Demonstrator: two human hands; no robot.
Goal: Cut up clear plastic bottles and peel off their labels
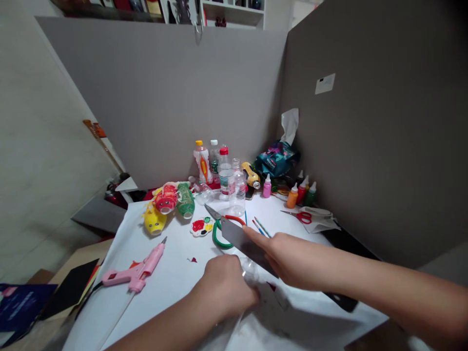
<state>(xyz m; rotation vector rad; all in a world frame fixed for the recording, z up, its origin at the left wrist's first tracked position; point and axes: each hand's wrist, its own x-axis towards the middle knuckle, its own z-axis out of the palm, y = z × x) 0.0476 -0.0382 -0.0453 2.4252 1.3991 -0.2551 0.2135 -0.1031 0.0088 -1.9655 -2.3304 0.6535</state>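
My right hand (283,251) is closed on a broad-bladed kitchen knife (239,240), its index finger stretched along the blade. The knife's black handle (341,301) shows below my right forearm. My left hand (228,282) is wrapped round a clear plastic bottle (250,269) low over the table, mostly hidden by the hand. The blade lies just above the bottle; whether they touch I cannot tell. Beyond the blade tip, large scissors (221,243) with green and orange handles lie partly under the knife. Near them is a small palette (201,227) with red, green, yellow and black paint.
A pink hot glue gun (146,268) lies at the left of the white table (146,312). Behind it are yellow, red and green painted bottles (185,201). Clear bottles (238,190) stand at the back, paint bottles (292,196) and red scissors (303,216) to the right. Grey partitions (175,97) enclose the table.
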